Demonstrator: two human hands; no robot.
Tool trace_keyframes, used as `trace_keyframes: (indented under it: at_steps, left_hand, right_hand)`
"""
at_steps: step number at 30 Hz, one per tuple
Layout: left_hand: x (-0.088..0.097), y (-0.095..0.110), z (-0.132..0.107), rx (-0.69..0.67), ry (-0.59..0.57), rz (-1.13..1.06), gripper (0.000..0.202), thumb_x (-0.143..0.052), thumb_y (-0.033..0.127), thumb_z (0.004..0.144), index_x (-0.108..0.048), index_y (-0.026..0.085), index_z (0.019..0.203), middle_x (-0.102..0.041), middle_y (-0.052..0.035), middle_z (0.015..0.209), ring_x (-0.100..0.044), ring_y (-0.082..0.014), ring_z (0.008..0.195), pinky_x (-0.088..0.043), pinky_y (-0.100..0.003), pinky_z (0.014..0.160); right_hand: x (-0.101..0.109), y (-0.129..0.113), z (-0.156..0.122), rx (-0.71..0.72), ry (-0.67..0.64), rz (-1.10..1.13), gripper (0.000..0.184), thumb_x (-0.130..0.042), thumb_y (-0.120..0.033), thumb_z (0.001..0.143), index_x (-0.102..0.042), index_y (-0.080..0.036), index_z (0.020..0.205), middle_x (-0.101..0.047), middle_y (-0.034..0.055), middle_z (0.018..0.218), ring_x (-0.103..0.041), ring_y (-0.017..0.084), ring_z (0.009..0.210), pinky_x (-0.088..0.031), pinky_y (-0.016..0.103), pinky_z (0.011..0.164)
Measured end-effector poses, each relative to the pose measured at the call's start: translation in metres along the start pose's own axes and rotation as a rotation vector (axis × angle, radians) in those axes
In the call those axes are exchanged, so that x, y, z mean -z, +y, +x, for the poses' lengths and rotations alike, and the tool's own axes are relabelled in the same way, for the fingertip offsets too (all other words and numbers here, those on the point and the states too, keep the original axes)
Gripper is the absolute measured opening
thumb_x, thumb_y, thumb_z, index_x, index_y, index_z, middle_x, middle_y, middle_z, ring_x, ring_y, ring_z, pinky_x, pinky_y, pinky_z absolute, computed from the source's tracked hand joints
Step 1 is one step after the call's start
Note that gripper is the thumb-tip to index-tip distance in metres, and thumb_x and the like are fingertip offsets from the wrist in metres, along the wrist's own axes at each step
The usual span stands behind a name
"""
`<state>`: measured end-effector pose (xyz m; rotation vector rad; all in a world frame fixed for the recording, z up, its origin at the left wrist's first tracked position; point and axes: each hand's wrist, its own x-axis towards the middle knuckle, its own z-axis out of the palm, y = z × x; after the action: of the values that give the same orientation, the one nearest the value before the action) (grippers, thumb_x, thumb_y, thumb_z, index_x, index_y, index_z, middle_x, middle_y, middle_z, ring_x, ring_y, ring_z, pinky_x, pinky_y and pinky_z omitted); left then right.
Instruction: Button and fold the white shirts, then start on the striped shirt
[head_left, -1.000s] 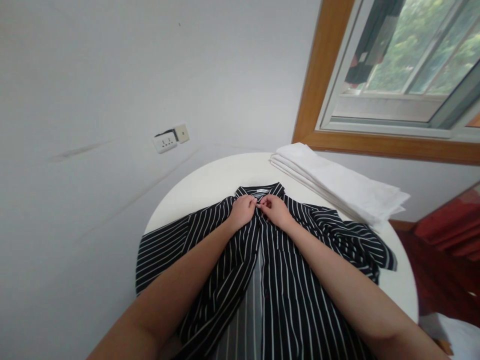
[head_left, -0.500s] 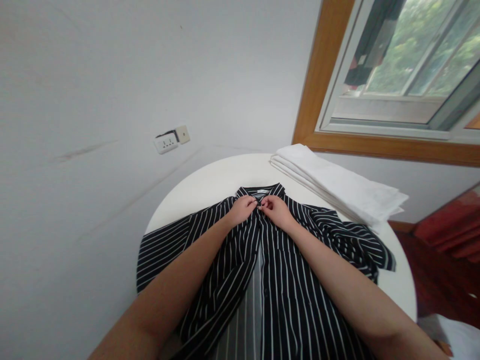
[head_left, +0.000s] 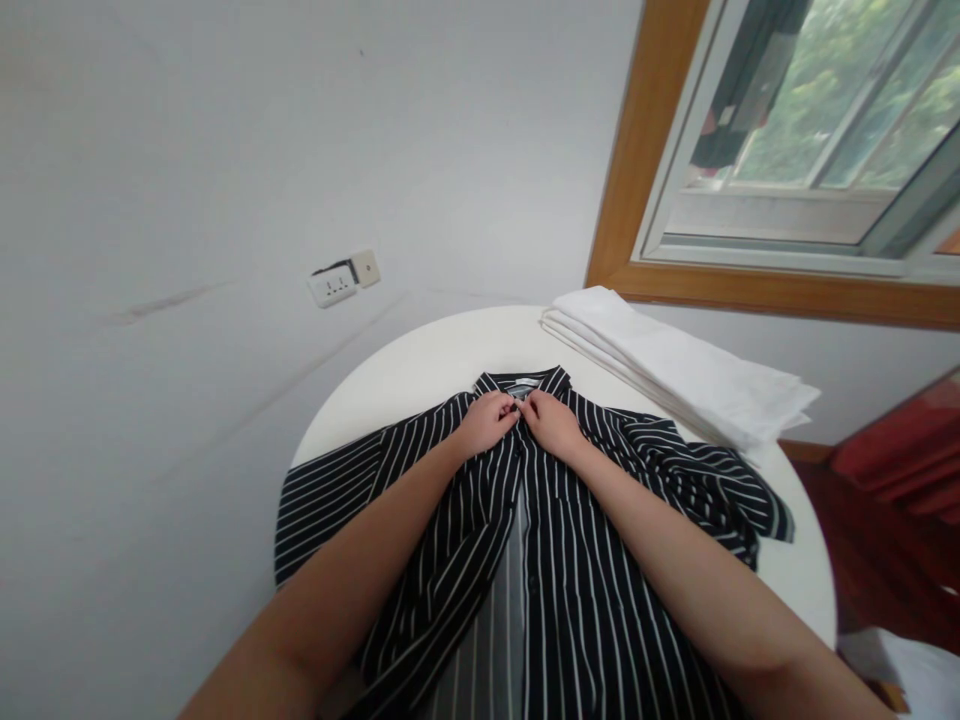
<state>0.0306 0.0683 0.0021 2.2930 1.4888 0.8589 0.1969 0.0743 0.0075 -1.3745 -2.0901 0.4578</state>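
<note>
A black shirt with white stripes (head_left: pixel 577 560) lies face up on the round white table (head_left: pixel 420 350), collar towards the wall and sleeves out to both sides. Just below the collar, my left hand (head_left: pixel 487 422) pinches the left front edge. My right hand (head_left: pixel 551 422) is closed on the right front edge, its fingertips meeting those of the left. Whatever button or buttonhole is between the fingertips is too small to make out. Lower down, the two front edges lie apart and the grey inside of the back shows between them.
Folded white cloth (head_left: pixel 675 360) lies at the table's back right, close to the right sleeve. A wall with a socket (head_left: pixel 332 286) stands behind, and a wood-framed window (head_left: pixel 750 285) is at the right. Red fabric (head_left: pixel 907 450) hangs beyond the table.
My right fingers have curled and shifted slightly against the left fingertips at the collar. The shirt lies as before.
</note>
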Motion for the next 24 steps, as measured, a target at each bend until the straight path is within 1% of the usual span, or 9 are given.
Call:
trace_keyframes:
  at_steps: [3,7,10,12,14,16,18,21,24]
  left_hand:
    - [0.0,0.003,-0.002,0.008,0.02,0.008,0.007,-0.056,0.022,0.083,-0.059,0.019,0.077,-0.056,-0.0009,0.078,-0.055,-0.0164,0.077,-0.045,-0.03,0.075]
    - [0.001,0.008,-0.003,-0.006,0.068,0.045,0.008,-0.055,0.021,0.085,-0.058,0.019,0.077,-0.056,-0.0019,0.078,-0.055,-0.0168,0.078,-0.046,-0.031,0.077]
    - [0.005,0.009,-0.003,-0.026,0.139,0.077,0.011,-0.056,0.027,0.087,-0.061,0.018,0.084,-0.059,-0.0041,0.083,-0.056,-0.0177,0.08,-0.047,-0.032,0.079]
    - [0.01,0.008,-0.003,-0.025,0.21,0.125,0.017,-0.053,0.032,0.09,-0.063,0.018,0.091,-0.062,-0.0056,0.088,-0.057,-0.0194,0.085,-0.047,-0.035,0.085]
    - [0.014,0.005,-0.003,-0.009,0.272,0.217,0.021,-0.049,0.031,0.093,-0.064,0.019,0.1,-0.065,-0.0073,0.097,-0.057,-0.022,0.095,-0.044,-0.039,0.093]
    - [0.016,0.0,-0.005,0.01,0.282,0.322,0.025,-0.049,0.027,0.093,-0.064,0.021,0.112,-0.064,-0.008,0.113,-0.054,-0.0249,0.108,-0.041,-0.043,0.1]
    - [0.016,-0.006,-0.006,0.036,0.237,0.4,0.03,-0.051,0.027,0.092,-0.062,0.024,0.119,-0.06,-0.0079,0.127,-0.049,-0.0275,0.119,-0.039,-0.046,0.104]
    - [0.011,-0.017,-0.007,0.091,0.169,0.452,0.031,-0.05,0.032,0.093,-0.064,0.025,0.12,-0.054,-0.0086,0.137,-0.044,-0.0286,0.128,-0.036,-0.049,0.108]
    - [0.007,-0.026,-0.003,0.119,0.139,0.46,0.034,-0.044,0.033,0.096,-0.061,0.025,0.124,-0.052,-0.0086,0.141,-0.043,-0.0268,0.13,-0.036,-0.047,0.11]
  right_hand:
    - [0.0,-0.002,-0.001,-0.028,-0.01,-0.033,0.022,-0.049,-0.031,0.096,-0.06,-0.019,0.08,-0.065,0.0056,0.083,-0.058,0.017,0.075,-0.036,0.026,0.066]
    - [0.002,0.0,0.002,-0.066,-0.011,0.052,0.025,-0.049,-0.033,0.096,-0.061,-0.02,0.078,-0.065,0.0028,0.076,-0.057,0.016,0.071,-0.036,0.025,0.065]
    - [0.003,0.0,0.003,-0.089,-0.007,0.127,0.03,-0.045,-0.032,0.098,-0.062,-0.019,0.076,-0.065,0.0025,0.073,-0.058,0.016,0.068,-0.037,0.025,0.064]
    - [0.003,0.0,0.002,-0.072,0.01,0.133,0.031,-0.042,-0.028,0.099,-0.063,-0.018,0.079,-0.067,0.0036,0.076,-0.06,0.015,0.071,-0.039,0.024,0.067]
    - [0.004,-0.002,-0.001,-0.027,0.04,0.067,0.029,-0.041,-0.024,0.099,-0.066,-0.018,0.086,-0.069,0.0053,0.086,-0.062,0.016,0.08,-0.041,0.024,0.073]
    - [0.008,-0.005,-0.006,0.02,0.075,-0.062,0.026,-0.042,-0.023,0.098,-0.067,-0.018,0.095,-0.069,0.0063,0.098,-0.061,0.017,0.089,-0.041,0.025,0.077]
    - [0.013,-0.006,-0.01,0.044,0.118,-0.217,0.026,-0.042,-0.025,0.098,-0.068,-0.02,0.1,-0.068,0.0071,0.103,-0.06,0.019,0.095,-0.041,0.027,0.079]
    - [0.022,-0.006,-0.015,0.032,0.157,-0.425,0.029,-0.041,-0.028,0.098,-0.069,-0.019,0.099,-0.067,0.0102,0.103,-0.056,0.025,0.102,-0.041,0.034,0.086]
    - [0.024,0.001,-0.02,-0.034,0.105,-0.52,0.031,-0.044,-0.035,0.097,-0.069,-0.02,0.108,-0.064,0.0123,0.115,-0.053,0.029,0.11,-0.04,0.042,0.092]
